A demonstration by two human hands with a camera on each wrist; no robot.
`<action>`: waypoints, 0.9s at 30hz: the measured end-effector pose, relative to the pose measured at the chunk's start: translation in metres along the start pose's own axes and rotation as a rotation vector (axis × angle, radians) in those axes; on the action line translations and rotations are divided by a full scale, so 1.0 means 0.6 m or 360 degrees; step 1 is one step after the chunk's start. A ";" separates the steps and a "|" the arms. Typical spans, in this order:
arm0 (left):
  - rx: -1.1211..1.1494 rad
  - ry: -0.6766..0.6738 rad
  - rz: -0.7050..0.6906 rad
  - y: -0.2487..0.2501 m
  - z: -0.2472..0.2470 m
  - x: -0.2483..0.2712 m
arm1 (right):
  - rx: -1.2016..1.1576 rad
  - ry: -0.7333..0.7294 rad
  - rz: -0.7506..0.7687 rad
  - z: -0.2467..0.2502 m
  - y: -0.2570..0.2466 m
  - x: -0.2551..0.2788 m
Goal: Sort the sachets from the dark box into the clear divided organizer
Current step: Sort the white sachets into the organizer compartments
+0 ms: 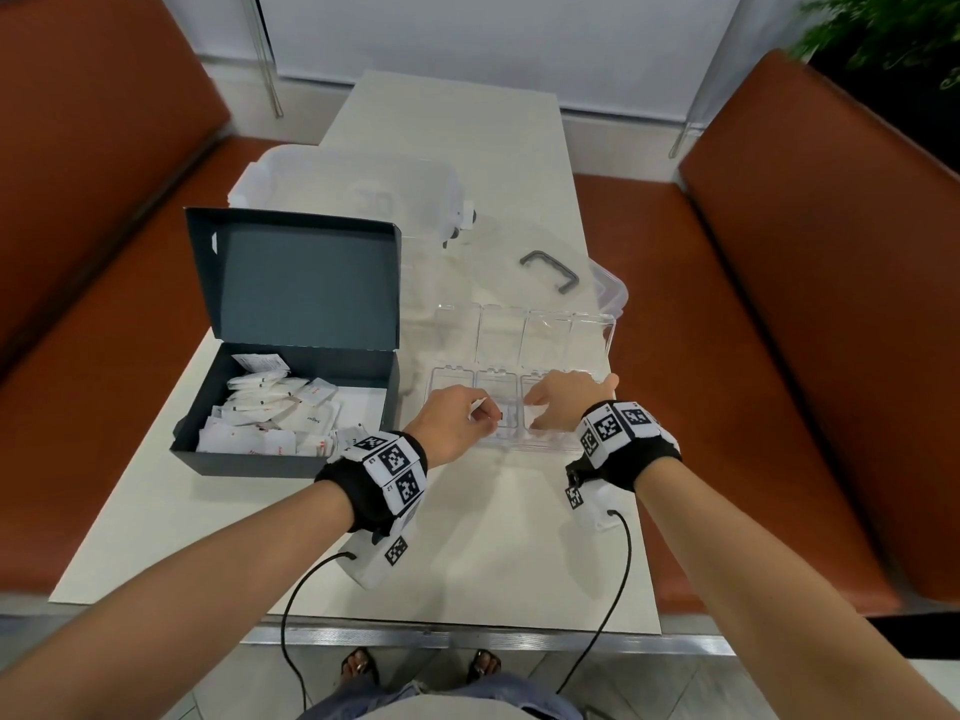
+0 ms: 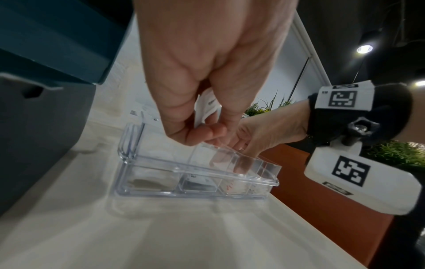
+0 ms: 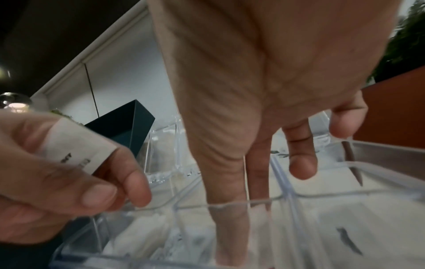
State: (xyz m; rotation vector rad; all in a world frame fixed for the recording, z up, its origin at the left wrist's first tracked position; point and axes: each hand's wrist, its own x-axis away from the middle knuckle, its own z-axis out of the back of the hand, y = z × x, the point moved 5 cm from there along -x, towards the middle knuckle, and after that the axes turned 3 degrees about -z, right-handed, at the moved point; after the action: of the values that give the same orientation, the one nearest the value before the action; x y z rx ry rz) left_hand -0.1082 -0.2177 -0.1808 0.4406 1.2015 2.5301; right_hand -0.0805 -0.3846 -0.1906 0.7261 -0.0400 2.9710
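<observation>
A: Entry, near edge first. What is recorded there?

B: A metal strip is seen along the near edge of the table. Bare tabletop is noted between that edge and the clear divided organizer, which is taken as landmark.

A: Hands?

B: Both are held over the organizer's near row. A white sachet is pinched between thumb and fingertips of the left hand, above the near-left part of the organizer; it is seen again in the right wrist view, folded over the fingers. The right hand is spread, fingers pointed down; two fingers are pushed into a near compartment, against white packets lying there. No grip by it is visible.

A: Organizer contents?

B: White sachets are seen in the near compartments in the left wrist view. The far row appears empty, lids raised.

A: Left of the organizer?

B: The dark box is set just beside it, lid stood upright at the far side, loose sachets heaped inside. A narrow gap of table is left between the two.

A: Beyond it?

B: A large clear bin and a clear lid with a grey handle are recorded, the lid overhanging the table's right edge. Orange benches flank the table.
</observation>
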 end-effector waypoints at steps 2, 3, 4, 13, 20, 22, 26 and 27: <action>-0.0004 -0.0005 0.0000 0.000 0.001 0.001 | 0.0056 0.0010 0.0020 0.004 -0.003 0.001; -0.0005 -0.0005 0.0000 0.000 0.001 0.001 | 0.0092 0.0019 0.0031 0.006 -0.004 0.002; -0.0005 -0.0003 -0.0001 0.000 0.002 0.001 | 0.0122 0.0025 0.0039 0.006 -0.006 0.003; -0.0013 0.0022 -0.0016 -0.003 0.006 0.000 | 0.0189 -0.0067 0.0071 0.011 -0.008 0.002; 0.0049 0.0046 0.0024 0.004 0.021 0.005 | -0.0112 0.0048 0.0129 0.029 0.000 0.018; 0.0297 0.0034 0.0105 0.012 0.029 0.008 | -0.0256 0.0225 0.0172 0.050 0.004 0.030; 0.0895 -0.0076 0.0196 0.033 0.044 0.012 | -0.0745 0.0546 0.0342 0.091 -0.003 0.076; 0.0989 -0.0125 0.0183 0.039 0.047 0.012 | -0.0914 0.0555 0.0411 0.096 -0.011 0.090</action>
State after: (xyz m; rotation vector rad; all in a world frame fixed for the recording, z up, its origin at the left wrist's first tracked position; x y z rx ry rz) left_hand -0.1066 -0.2098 -0.1443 0.7550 1.9703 2.1505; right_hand -0.1011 -0.3766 -0.1147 0.1369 -0.9765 3.0144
